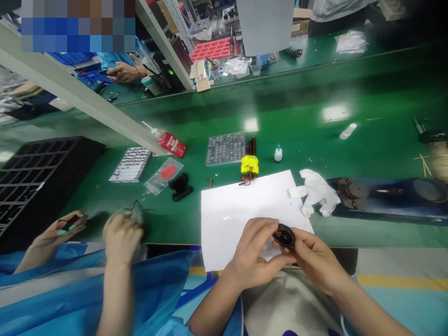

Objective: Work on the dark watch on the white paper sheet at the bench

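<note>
Between my two hands is a small round black case [283,235], tilted so that its dark hollow side with a few gold-coloured parts shows. My left hand [257,252] grips its left rim with fingers and thumb closed. On the opposite side, my right hand [315,256] pinches the rim; some of its fingertips are hidden behind the case. Both hands are over the front edge of a white paper sheet [231,214]. Beyond the sheet lie a yellow holder with hex keys [249,164] and a small dropper bottle [278,153].
Right of the paper are crumpled white tissue [320,191] and a dark blue metal fixture [388,196]. A clear parts tray [226,148], red glue bottle [171,143] and black stand [180,186] lie left of centre. A co-worker's hands [124,233] work at the left, near a black divided rack [38,182].
</note>
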Demonstrator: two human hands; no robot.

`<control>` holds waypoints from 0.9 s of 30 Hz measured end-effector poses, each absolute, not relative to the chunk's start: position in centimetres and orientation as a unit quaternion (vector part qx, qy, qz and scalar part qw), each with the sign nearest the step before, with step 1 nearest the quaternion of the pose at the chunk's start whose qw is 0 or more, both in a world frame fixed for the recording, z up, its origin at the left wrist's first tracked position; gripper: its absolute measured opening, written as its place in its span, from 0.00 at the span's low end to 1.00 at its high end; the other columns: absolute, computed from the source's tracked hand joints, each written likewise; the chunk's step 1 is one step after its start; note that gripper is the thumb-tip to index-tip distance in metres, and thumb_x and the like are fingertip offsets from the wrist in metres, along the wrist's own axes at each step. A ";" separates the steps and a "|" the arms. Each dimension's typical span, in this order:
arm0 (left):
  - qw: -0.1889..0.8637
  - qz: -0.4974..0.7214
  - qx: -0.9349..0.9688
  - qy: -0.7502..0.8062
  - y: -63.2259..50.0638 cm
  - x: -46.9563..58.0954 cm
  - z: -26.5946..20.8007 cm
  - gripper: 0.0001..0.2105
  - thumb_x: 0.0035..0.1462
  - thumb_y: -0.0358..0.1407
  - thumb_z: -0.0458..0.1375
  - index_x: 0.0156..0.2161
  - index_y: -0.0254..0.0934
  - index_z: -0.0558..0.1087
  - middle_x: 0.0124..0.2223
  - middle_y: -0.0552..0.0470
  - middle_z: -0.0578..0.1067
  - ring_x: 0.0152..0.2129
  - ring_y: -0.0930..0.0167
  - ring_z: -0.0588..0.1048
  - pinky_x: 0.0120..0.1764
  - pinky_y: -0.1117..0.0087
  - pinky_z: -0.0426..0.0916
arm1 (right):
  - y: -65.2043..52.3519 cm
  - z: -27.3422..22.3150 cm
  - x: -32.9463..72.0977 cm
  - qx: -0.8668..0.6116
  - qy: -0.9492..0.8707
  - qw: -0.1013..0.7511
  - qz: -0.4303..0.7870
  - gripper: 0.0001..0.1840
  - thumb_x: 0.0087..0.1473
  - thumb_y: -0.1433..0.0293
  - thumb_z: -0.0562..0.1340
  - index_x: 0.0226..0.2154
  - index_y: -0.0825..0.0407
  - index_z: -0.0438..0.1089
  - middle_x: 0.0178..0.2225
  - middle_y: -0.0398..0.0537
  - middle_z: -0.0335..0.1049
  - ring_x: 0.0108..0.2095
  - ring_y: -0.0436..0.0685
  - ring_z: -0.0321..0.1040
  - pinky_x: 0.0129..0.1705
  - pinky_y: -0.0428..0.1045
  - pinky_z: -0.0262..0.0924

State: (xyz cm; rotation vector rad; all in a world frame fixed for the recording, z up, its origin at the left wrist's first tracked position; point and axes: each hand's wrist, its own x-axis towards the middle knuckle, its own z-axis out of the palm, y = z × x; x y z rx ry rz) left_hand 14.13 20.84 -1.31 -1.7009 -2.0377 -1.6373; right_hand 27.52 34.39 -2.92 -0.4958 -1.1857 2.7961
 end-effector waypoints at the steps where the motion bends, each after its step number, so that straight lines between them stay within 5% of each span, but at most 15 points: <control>1: -0.034 -0.551 -0.536 -0.639 20.7 14.0 -1.3 0.35 0.63 0.50 0.68 0.69 0.42 0.64 0.54 0.37 0.78 0.47 0.57 0.80 0.48 0.55 0.79 | 34.7 -2.9 27.7 -0.151 -0.381 0.026 0.912 0.23 0.60 0.48 0.71 0.45 0.48 0.82 0.38 0.52 0.79 0.35 0.55 0.69 0.41 0.50 0.66; 5: -0.280 -0.606 -0.478 -0.571 20.5 12.7 -0.4 0.35 0.66 0.63 0.55 0.67 0.42 0.69 0.54 0.37 0.78 0.48 0.56 0.79 0.51 0.54 0.78 | 36.2 -2.6 28.3 -0.095 -0.366 -0.019 0.926 0.25 0.57 0.47 0.73 0.44 0.51 0.83 0.36 0.54 0.79 0.32 0.53 0.69 0.38 0.49 0.66; 9: -0.427 -0.540 -0.497 -0.529 21.3 11.6 0.9 0.35 0.61 0.66 0.58 0.62 0.43 0.76 0.50 0.39 0.81 0.49 0.52 0.80 0.53 0.51 0.76 | 36.9 -2.4 28.5 -0.039 -0.338 -0.059 0.938 0.24 0.57 0.49 0.73 0.45 0.49 0.83 0.35 0.51 0.78 0.31 0.51 0.70 0.38 0.47 0.65; 17: -0.478 -0.510 -0.514 -0.497 22.5 11.4 0.7 0.34 0.57 0.64 0.64 0.58 0.42 0.80 0.45 0.39 0.81 0.45 0.56 0.79 0.49 0.56 0.77 | 37.0 -3.2 28.6 -0.047 -0.305 -0.095 0.946 0.23 0.59 0.51 0.72 0.31 0.55 0.78 0.28 0.47 0.73 0.30 0.51 0.70 0.34 0.45 0.63; 21: -0.499 -0.539 -0.486 -0.472 22.9 11.3 0.4 0.33 0.48 0.58 0.75 0.55 0.40 0.83 0.43 0.42 0.80 0.40 0.61 0.79 0.49 0.62 0.75 | 37.1 -3.9 28.8 -0.046 -0.301 -0.101 0.947 0.25 0.58 0.50 0.73 0.31 0.58 0.77 0.28 0.49 0.75 0.28 0.49 0.69 0.33 0.43 0.63; 27: -0.554 -0.521 -0.464 -0.454 24.1 11.1 1.3 0.34 0.44 0.55 0.78 0.55 0.43 0.82 0.44 0.44 0.78 0.41 0.61 0.79 0.49 0.63 0.75 | 37.5 -4.3 28.9 -0.039 -0.303 -0.093 0.948 0.30 0.55 0.46 0.74 0.30 0.60 0.77 0.26 0.49 0.74 0.25 0.48 0.67 0.30 0.44 0.60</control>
